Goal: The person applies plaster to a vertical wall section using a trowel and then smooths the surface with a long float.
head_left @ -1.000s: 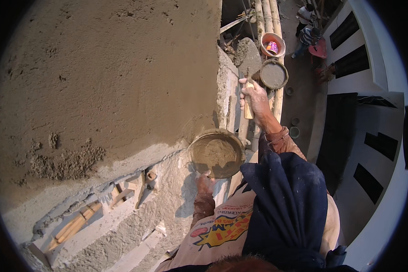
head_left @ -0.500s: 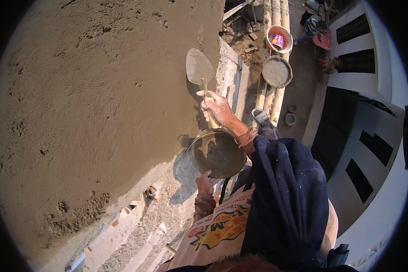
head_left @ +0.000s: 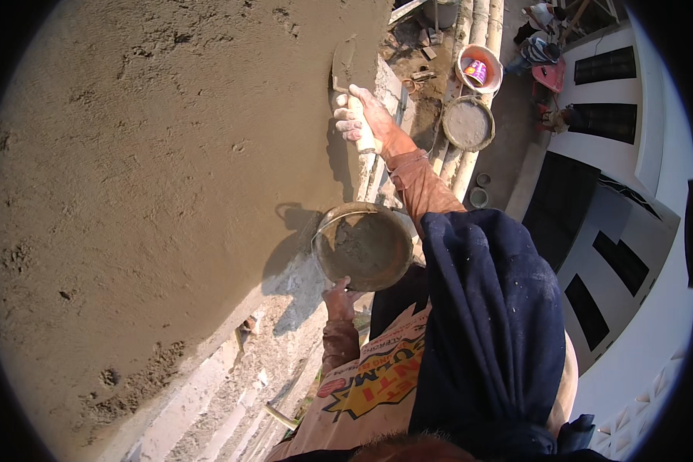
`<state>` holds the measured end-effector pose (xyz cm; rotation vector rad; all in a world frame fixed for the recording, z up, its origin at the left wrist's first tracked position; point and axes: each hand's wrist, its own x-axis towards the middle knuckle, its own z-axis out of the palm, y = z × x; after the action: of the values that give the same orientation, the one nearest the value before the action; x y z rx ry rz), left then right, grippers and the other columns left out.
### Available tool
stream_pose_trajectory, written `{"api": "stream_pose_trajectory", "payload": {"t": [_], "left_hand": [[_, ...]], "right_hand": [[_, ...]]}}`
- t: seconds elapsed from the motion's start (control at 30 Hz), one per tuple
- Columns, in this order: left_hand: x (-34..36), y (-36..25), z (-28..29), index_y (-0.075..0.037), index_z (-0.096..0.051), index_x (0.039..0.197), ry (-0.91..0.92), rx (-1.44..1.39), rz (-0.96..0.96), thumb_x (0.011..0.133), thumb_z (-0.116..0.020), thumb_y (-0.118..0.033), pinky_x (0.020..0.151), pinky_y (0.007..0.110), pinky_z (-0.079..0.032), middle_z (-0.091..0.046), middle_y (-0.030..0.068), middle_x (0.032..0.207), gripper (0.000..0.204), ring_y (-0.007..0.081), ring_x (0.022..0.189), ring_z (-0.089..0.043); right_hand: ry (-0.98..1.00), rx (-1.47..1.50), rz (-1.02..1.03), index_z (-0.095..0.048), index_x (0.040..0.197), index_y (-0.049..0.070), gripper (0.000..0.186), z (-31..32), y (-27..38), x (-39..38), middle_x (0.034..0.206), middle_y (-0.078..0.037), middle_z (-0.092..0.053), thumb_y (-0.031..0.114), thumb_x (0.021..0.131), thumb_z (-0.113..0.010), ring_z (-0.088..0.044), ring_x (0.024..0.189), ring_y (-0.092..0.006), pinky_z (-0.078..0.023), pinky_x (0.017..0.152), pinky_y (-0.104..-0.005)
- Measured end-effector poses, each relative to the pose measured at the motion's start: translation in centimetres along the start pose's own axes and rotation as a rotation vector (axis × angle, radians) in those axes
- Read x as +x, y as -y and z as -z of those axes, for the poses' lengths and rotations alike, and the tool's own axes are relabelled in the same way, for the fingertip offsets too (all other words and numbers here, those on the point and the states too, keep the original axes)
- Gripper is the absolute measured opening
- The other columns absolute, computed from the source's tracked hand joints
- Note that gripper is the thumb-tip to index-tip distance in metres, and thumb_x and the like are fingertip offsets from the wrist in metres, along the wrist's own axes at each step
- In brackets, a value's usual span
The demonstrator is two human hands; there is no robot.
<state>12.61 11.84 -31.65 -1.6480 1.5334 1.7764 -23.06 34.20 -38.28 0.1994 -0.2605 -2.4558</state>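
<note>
Beyond a round, dark, mortar-smeared bucket (head_left: 396, 250), a person's right hand (head_left: 368, 122) closes around the pale handle of a mortar-coated metal trowel (head_left: 345, 65), its blade against a wet, grey-brown plastered wall (head_left: 169, 154). The left hand (head_left: 339, 299) grips the bucket's near rim. Farther out and right of that bucket, onlookers see 2 round pails, 1 orange-lined (head_left: 496, 65) and 1 filled with grey mix (head_left: 470, 148), standing on pale bamboo poles (head_left: 463, 173).
</note>
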Motion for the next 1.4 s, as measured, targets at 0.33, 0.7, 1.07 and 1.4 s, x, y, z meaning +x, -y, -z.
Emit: {"api": "stream_pose_trajectory", "payload": {"t": [0.33,0.7,1.07,1.4], "left_hand": [[0.7,-1.5,-3.9,0.011,-0.055,0.115,0.05,0.047,-0.172,0.085,-0.061,-0.004,0.072,0.043,-0.062,-0.065,0.02,0.103,0.034,0.0326,0.084,-0.069],[-3.8,-5.2,-8.7,0.011,-0.052,0.132,0.185,0.609,-0.703,0.077,-0.067,-0.012,0.085,0.038,-0.05,-0.069,0.0216,0.104,0.061,0.0268,0.093,-0.063],[-4.6,-4.1,-7.6,0.014,-0.047,0.135,0.262,0.695,-0.842,0.082,-0.064,-0.008,0.081,0.036,-0.051,-0.068,0.0172,0.102,0.059,0.0265,0.083,-0.064],[-3.8,-5.3,-7.2,0.012,-0.053,0.114,0.397,0.014,-0.268,0.085,-0.064,-0.013,0.086,0.05,-0.057,-0.063,0.0244,0.104,0.04,0.0397,0.091,-0.068]], "right_hand": [[-0.33,-1.5,-0.354,-0.057,0.101,0.0,0.033,-2.9,-7.4,-22.4,0.071,-0.007,-0.057,0.033,0.098,-0.049,-0.058,0.053,-0.0161,-0.049,0.049,-0.0285],[-0.263,-2.289,-0.18,-0.059,0.098,0.0,0.033,6.4,-13.6,-24.3,0.07,-0.004,-0.057,0.033,0.097,-0.052,-0.055,0.052,-0.0156,-0.048,0.05,-0.0293],[-0.256,-1.635,-0.213,-0.06,0.099,0.0,0.033,-1.9,-17.4,-27.1,0.069,-0.003,-0.056,0.033,0.097,-0.054,-0.053,0.052,-0.0137,-0.046,0.049,-0.0289],[-0.464,-1.44,-0.178,-0.061,0.1,0.0,0.03,-4.8,-16.6,-30.2,0.067,-0.001,-0.054,0.03,0.098,-0.056,-0.05,0.051,-0.0108,-0.042,0.047,-0.0268]]}}
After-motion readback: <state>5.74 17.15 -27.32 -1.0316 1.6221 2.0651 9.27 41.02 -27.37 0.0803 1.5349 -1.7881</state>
